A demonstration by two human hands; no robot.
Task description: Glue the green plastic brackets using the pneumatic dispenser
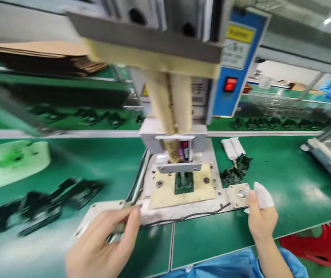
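A press with a metal base plate (145,218) stands in front of me. In its fixture under the press head sits a dark green block-shaped part (184,183). My left hand (104,239) is at the left end of the base, thumb and index finger brought together; what lies between or under them is blurred and partly hidden. My right hand (262,218) holds a folded white cloth (263,195), its thumb beside the round metal button (242,194) at the base's right end. Whether the thumb touches the button I cannot tell.
Black plastic parts (41,204) lie on the left of the green table. Dark shiny pieces (236,170) and white packets (233,148) lie right of the press. Behind, a blue control box (226,92) has a red switch. A red stool (321,243) stands lower right.
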